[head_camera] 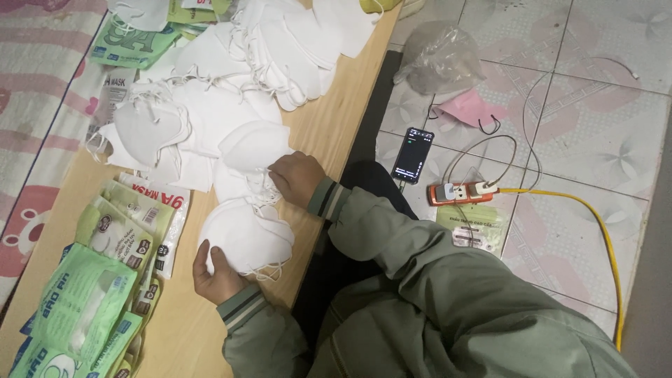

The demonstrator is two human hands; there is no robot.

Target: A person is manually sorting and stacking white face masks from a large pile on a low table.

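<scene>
From the head camera, the person sat at a low wooden table [329,119] strewn with white face masks. The left hand [215,273] gripped the lower edge of a small stack of white masks [245,234], fingers curled over the rim so the stack was pinched between thumb and fingers, near the table's front edge. The right hand [297,176] rested just above that stack, fingers bent down and closed on the thin ear loops [264,187] of the masks beneath it; whether it pinched one loop or several could not be told.

Behind the hands lay a loose pile of masks [189,119], overlapping one another, and farther back a fanned row of masks [294,42] reaching the table's far end.

As for containers: at the left of the table lay flat green plastic packets [84,301], stacked and overlapping, each showing a white mask through its clear window. More packets, pale and printed, lay beside them [150,217], partly under the loose masks. A few green packets [133,45] sat at the far left corner.

On the tiled floor to the right lay a crumpled clear plastic bag [441,59], its contents impossible to make out, a pink mask [470,108], a dark phone [412,154], and an orange power strip [462,192] with a yellow cable [595,224] running off it.
</scene>
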